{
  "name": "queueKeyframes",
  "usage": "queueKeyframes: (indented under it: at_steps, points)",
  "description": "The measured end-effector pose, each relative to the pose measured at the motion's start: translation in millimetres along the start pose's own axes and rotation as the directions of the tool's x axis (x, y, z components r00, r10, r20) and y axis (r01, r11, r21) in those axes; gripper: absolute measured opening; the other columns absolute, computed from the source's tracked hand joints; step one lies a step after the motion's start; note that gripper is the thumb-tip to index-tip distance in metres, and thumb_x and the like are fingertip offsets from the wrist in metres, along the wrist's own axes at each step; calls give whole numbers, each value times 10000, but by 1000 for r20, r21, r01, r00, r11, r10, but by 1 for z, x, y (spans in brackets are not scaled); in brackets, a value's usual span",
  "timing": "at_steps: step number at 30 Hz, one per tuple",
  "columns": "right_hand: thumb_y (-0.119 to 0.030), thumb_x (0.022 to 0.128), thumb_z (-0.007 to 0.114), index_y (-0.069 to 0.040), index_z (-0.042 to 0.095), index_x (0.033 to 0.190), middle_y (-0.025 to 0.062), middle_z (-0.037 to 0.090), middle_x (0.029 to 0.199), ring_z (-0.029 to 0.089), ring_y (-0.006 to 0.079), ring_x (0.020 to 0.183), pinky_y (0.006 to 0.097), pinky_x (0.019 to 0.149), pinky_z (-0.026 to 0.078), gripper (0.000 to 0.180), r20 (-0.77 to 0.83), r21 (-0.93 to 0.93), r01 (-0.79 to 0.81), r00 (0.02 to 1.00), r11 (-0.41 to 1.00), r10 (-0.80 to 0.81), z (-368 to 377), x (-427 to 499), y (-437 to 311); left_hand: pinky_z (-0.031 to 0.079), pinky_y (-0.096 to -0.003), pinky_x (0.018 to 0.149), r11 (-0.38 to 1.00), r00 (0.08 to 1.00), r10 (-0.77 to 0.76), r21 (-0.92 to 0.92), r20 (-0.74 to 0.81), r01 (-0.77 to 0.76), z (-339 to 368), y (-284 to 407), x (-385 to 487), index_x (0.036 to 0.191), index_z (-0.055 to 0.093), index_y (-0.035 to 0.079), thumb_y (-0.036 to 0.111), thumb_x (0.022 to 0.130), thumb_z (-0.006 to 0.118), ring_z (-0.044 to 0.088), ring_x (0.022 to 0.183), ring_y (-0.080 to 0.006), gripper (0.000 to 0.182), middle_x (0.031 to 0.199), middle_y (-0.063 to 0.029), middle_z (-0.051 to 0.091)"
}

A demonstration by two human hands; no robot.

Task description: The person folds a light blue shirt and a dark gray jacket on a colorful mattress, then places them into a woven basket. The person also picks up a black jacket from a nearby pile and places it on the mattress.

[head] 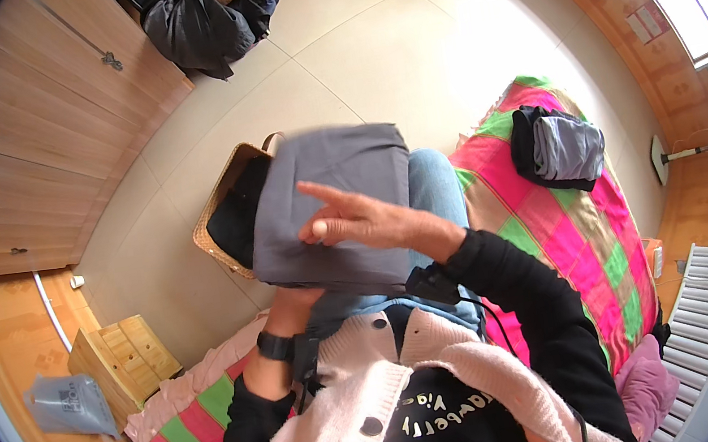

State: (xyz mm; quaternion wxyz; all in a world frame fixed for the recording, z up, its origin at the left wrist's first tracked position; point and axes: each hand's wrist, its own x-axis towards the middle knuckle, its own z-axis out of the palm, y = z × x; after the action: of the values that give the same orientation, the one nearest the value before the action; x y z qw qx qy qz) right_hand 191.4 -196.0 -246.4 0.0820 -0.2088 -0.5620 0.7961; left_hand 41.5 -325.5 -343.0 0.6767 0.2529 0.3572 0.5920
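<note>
A folded grey cloth (345, 154) lies over my lap, its near edge above my jeans. My left hand (297, 300) is under the near edge of the cloth, its fingers hidden beneath it. Above the cloth is my right hand (353, 217), its index finger extended and the other fingers partly curled, with nothing in it. Whether it touches the cloth I cannot tell. To the left of the cloth stands a woven basket (203, 232) with black fabric (236, 224) inside. At the right, folded black and grey clothes (567, 147) lie on the checked bedspread (529, 210).
Dark clothes (198, 29) are heaped near the wooden wardrobe (48, 121). A small wooden cabinet (135, 353) and a plastic bag (71, 403) are at lower left. A pink pillow (645, 383) lies near the white radiator (694, 322); a fan (661, 159) stands beyond the bed.
</note>
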Motion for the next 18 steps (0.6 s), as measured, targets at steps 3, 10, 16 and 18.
queueKeyframes:
  at_steps: [3,10,16,18]
  points:
    - [-287,956,587,-30,279,1464,146,629,1098,597,188,1049,288,891,485,647,-7,-222,69,997,973,-72,2,-1,38,392,-425,1054,853,944,-197,-521,-263,33,-27,-1,-15,1382,415,68,503,955,393,464,1250,-287,610,1395,-128,455]
    - [-311,913,637,31,304,1421,149,610,1059,582,230,1064,331,783,541,697,-550,68,-200,810,977,204,-55,-73,64,382,-454,1035,970,775,-164,-244,-611,12,-55,30,-27,1452,323,105,711,865,437,471,1232,-284,851,1392,-116,442]
    - [-478,813,706,33,224,1443,217,413,1342,539,331,1111,456,839,530,943,-460,536,-244,718,808,522,-39,-75,99,411,-389,1010,968,897,-227,16,-380,251,-73,28,-10,1472,274,67,282,836,726,471,1232,-243,809,1378,-118,448]
    - [-382,812,733,1,429,1333,148,562,1214,583,258,1055,448,837,526,715,-464,639,-137,716,757,522,-34,-55,107,455,-371,968,956,886,-269,6,-377,293,-71,16,2,1418,341,33,60,798,702,540,1154,-260,718,1290,-124,525]
